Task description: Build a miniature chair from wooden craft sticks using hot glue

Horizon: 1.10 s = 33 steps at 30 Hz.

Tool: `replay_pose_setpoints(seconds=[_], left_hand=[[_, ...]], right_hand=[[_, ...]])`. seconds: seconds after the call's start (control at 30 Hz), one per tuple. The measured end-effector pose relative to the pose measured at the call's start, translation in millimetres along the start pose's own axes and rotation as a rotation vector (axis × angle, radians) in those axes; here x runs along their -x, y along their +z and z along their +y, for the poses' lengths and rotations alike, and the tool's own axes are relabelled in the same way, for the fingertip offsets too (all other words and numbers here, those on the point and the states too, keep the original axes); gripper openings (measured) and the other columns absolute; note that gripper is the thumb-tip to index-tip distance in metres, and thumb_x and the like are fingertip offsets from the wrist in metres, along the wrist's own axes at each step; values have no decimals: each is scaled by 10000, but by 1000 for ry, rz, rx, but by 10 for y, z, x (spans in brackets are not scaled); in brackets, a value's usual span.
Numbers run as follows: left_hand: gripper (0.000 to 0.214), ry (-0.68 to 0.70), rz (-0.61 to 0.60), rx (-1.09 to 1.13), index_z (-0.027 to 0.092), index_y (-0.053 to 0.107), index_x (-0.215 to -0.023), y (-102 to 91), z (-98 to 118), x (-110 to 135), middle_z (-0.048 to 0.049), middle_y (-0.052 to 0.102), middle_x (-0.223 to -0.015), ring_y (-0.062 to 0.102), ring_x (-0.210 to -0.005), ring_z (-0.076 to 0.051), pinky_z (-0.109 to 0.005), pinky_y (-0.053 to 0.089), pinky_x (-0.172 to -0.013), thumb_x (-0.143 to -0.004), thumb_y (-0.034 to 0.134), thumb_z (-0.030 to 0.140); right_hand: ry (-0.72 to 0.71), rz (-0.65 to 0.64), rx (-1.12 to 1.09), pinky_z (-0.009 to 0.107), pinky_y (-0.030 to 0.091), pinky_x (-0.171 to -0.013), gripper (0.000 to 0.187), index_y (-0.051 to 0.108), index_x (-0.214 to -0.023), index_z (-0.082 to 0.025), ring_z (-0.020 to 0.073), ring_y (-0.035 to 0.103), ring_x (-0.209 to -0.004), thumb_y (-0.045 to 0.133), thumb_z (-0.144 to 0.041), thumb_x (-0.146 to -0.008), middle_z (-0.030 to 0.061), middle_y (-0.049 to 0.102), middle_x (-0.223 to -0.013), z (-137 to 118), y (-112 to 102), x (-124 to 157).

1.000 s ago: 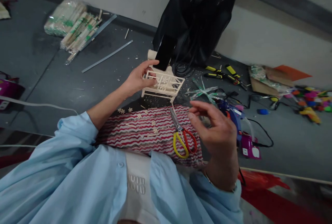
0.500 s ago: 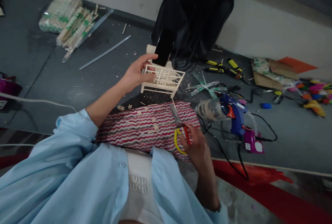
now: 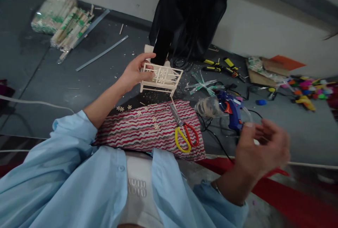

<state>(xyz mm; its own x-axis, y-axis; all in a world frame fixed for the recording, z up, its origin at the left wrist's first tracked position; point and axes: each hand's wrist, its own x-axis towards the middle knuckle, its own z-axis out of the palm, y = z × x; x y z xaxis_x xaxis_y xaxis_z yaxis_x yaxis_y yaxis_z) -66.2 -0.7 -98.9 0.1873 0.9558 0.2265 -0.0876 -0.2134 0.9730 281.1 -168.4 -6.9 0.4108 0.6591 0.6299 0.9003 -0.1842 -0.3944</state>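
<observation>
My left hand (image 3: 134, 73) grips the left end of a small pale wooden stick model (image 3: 161, 78) shaped like a railed bench, standing on the dark floor. My right hand (image 3: 260, 149) hovers in the air at the lower right, blurred by motion, with fingers loosely curled and nothing that I can make out in them. It is close to the blue glue gun (image 3: 229, 110). Scissors with a yellow and a red handle (image 3: 183, 131) lie on a red-and-white striped cloth (image 3: 148, 127) in front of me, together with several small wooden flower pieces (image 3: 155, 126).
A black bag (image 3: 190, 17) with a dark phone (image 3: 161, 46) leaning against it stands behind the model. Bundled sticks in plastic (image 3: 63, 22) lie at the far left. Yellow-handled pliers (image 3: 220, 67), cables, cardboard (image 3: 266, 75) and colourful bits (image 3: 308, 92) litter the right.
My right hand came down to the scissors' handles on the cloth, then lifted away to the right toward the glue gun. The scissors stay on the cloth. My left hand keeps hold of the model.
</observation>
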Motion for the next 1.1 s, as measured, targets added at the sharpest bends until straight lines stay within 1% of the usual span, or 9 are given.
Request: replay_pose_setpoints(seconds=[0.13, 0.27, 0.4, 0.53, 0.63, 0.7, 0.87, 0.97, 1.1], left_hand=[[688, -31, 12, 51, 260, 582, -1318, 18, -6, -2, -15, 635, -972, 645, -933, -196, -349, 560, -836, -671, 814, 253], [671, -50, 22, 118, 261, 601, -1296, 35, 8, 1, -14, 627, -954, 642, -933, -191, -333, 557, -811, -663, 820, 221], [639, -50, 20, 137, 262, 626, -1266, 38, 59, 16, -7, 621, -936, 645, -923, -180, -312, 557, -802, -664, 836, 227], [612, -46, 7, 135, 250, 649, -1258, 36, 86, 20, -4, 615, -923, 631, -882, -162, -306, 552, -798, -676, 839, 245], [600, -48, -8, 145, 255, 659, -1250, 39, 77, 16, 1, 612, -920, 622, -853, -147, -285, 551, -767, -678, 843, 261], [596, -45, -11, 151, 258, 657, -1251, 45, 70, 15, 7, 606, -914, 611, -823, -130, -268, 543, -746, -683, 837, 257], [578, -57, 9, 153, 261, 667, -1228, 63, 93, 25, 12, 602, -897, 588, -804, -124, -268, 523, -746, -673, 826, 245], [558, -70, 9, 161, 258, 677, -1205, 69, 125, 29, 16, 593, -890, 574, -794, -122, -273, 507, -753, -667, 825, 241], [551, -87, -1, 179, 239, 675, -1196, 68, 148, 31, 16, 589, -897, 574, -798, -120, -275, 493, -761, -665, 825, 238]], right_hand=[[252, -362, -124, 440, 552, -680, 300, 652, -841, -257, 238, 637, -668, 708, -551, -829, 73, 699, -788, 100, 214, -230], [546, -402, -487, 379, 445, -484, 226, 646, -780, -297, 196, 545, -517, 779, -479, -800, 40, 644, -668, 98, 261, -142], [526, -370, -766, 385, 444, -497, 119, 698, -795, -336, 227, 608, -662, 761, -437, -791, 61, 681, -883, -9, 98, -4], [580, -580, -1037, 370, 441, -512, 257, 745, -966, -337, 221, 598, -717, 730, -449, -735, 85, 658, -960, -260, 66, 6], [563, -673, -1106, 336, 457, -533, 408, 723, -1122, -309, 207, 605, -757, 651, -487, -762, 89, 664, -1050, -462, 194, 25], [510, -647, -1117, 331, 488, -567, 365, 693, -1125, -304, 209, 624, -787, 601, -440, -799, 82, 678, -1060, -563, 304, 79], [271, -691, -958, 443, 587, -771, 389, 643, -1220, -287, 279, 707, -966, 574, -424, -862, 108, 718, -1188, -692, 518, 188], [191, -765, -885, 493, 600, -777, 464, 643, -1296, -280, 320, 735, -960, 486, -519, -930, 119, 759, -1102, -751, 628, 168], [136, -816, -859, 485, 614, -749, 435, 717, -1166, -258, 299, 747, -862, 470, -555, -966, 92, 781, -925, -831, 779, 155]])
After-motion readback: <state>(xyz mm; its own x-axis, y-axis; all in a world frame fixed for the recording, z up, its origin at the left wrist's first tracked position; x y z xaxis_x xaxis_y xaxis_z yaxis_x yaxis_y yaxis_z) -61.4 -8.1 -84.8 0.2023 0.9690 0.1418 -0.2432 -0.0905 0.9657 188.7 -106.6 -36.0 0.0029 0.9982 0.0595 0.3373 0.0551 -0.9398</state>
